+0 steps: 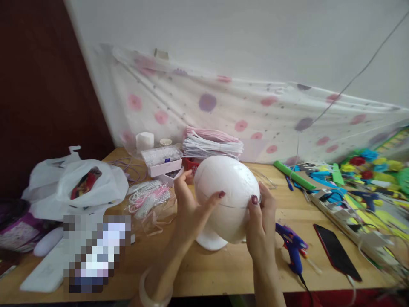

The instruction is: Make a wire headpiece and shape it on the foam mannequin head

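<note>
Both of my hands are around a white foam mannequin head, which is tilted above the wooden table. A thin dark line runs across its rounded surface, and a white round base shows below it. My left hand is on its left side, thumb laid along the line and fingers partly hidden behind. On the right side my right hand grips it, with the thumb pressed near the line's end. To the right of my right hand lies a blue glue gun with its cord.
Bundled pink and white pipe cleaners are stacked behind, beside white boxes. Bead strings and a white plastic bag lie left. On the right are a phone, a power strip and colourful craft pieces.
</note>
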Available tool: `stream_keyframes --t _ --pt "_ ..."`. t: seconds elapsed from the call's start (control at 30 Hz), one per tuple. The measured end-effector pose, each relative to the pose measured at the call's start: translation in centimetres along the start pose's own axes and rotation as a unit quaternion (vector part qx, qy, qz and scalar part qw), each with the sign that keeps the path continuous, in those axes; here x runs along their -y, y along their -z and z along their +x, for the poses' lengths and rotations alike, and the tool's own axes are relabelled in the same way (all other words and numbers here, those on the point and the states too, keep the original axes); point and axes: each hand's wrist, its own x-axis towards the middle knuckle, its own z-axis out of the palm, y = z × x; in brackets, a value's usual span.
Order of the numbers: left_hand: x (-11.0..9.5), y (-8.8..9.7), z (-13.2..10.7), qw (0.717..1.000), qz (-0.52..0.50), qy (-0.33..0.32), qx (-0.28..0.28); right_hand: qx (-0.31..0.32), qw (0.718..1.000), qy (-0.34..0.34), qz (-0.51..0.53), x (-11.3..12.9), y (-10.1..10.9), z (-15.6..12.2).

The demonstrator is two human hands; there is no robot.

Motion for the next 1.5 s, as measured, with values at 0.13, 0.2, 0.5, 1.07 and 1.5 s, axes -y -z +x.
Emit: stream_keyframes --t 0.13,0.2,0.5,1.07,1.5 --pt "1.9 0.7 3.2 0.988 -0.067 -0.012 0.141 0.042 0.998 0.027 -0.050 -0.5 0.4 0.8" --pt "2.4 0.9 4.1 0.973 -0.097 0.008 0.211 0.049 0.996 0.038 -0.069 -0.8 0.6 1.1" --pt "2.2 1.3 2.9 0.963 -0.087 -0.010 0.256 0.068 0.994 0.058 -0.062 -1.9 1.7 0.9" --pt "4.7 -0.9 1.8 0.919 -0.340 0.079 0.183 0.027 0.991 0.128 -0.017 -3.5 4.2 3.1" --pt "7.0 -1.8 1.3 0.935 -0.299 0.098 0.162 0.083 0.990 0.104 -0.054 -3.5 3.2 1.7"
